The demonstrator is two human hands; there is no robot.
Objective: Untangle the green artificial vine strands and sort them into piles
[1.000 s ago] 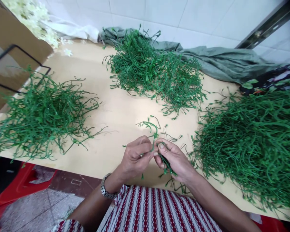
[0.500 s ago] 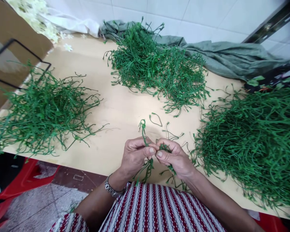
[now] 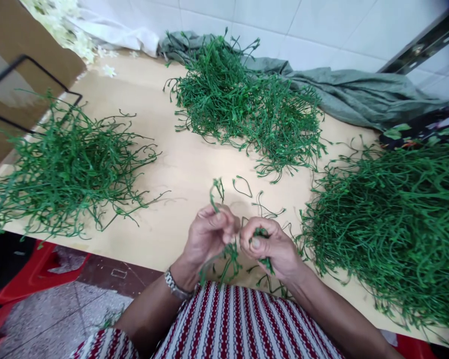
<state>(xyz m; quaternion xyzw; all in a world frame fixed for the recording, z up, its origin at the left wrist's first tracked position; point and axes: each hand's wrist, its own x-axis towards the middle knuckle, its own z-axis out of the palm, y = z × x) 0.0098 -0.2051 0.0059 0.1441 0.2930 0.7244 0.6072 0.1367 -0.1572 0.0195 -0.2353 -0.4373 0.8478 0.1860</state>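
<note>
Green sprig, long axis fore-and-aft, pinched by fingers of left hand; right hand just right of sprig, fingers wrapped round stem bunch.

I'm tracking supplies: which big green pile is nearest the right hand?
The right pile, the largest, spreads close to the right hand; the left pile and far pile lie farther off.

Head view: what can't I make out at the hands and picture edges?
All in head view:
- Small green stem bunch: middle hidden by the right hand.
- Thin green branched stems: grip point hidden by the blurred left hand.
- Large tangled green stem pile: cut off by the right edge.
</note>
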